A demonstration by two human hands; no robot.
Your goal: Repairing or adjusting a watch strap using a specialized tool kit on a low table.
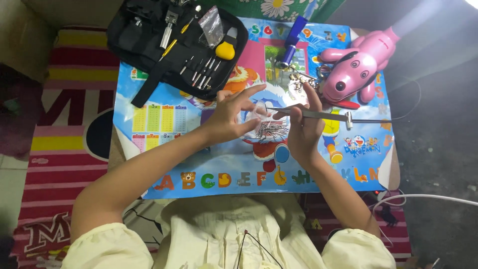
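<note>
My right hand [302, 128] grips a thin metal tool [328, 116] like a small hammer or tweezers, lying level, its tip pointing left. My left hand [232, 115] is raised over the colourful mat [199, 164], fingers curled around a small clear plastic bag [259, 109] that the tool's tip meets. A pile of thin metal pins [271, 131] lies on the mat between and just below both hands.
An open black tool case [149, 35] with screwdrivers and a yellow-handled tool [225, 50] lies at the back left. A pink dog-shaped lamp [356, 67] stands at the back right, with a blue tool [291, 40] and a metal watch band [301, 79] near it. White cable [428, 198] at the right.
</note>
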